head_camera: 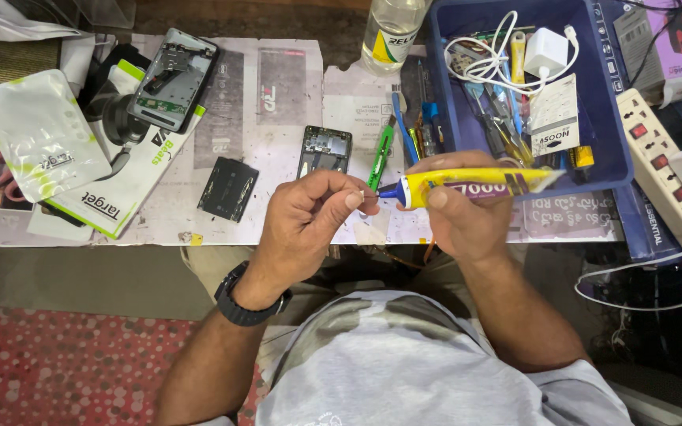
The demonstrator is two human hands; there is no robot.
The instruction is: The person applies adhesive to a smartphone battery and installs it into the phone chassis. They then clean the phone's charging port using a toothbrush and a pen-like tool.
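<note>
The right hand [455, 217] is closed around a yellow glue tube [471, 183] with a purple label, held level above the front edge of the worktop [278, 95], its blue nozzle [388, 190] pointing toward the person's left. The left hand [309, 217] meets it there: thumb and forefinger are pinched together right at the nozzle tip, on something too small to make out. A black watch [246, 304] sits on the left wrist.

Just beyond the hands, on the paper-covered worktop, lies 1 opened phone frame [324, 151] with its insides showing, and to its left a flat black battery-like slab [229, 188]. A green-handled tool [381, 155] and blue-handled tools [416, 130] lie beside the frame, near the nozzle. Further left, a second opened phone [174, 79] rests tilted on a white and green box [120, 197], next to a white pouch [41, 134].

Behind the tube stands a blue tray [613, 134] holding a white charger [546, 51], a coiled white cable [487, 59] and assorted small tools. A clear plastic bottle [391, 31] stands at the tray's left corner. A white power strip [668, 177] with red switches lies to the right of the tray
</note>
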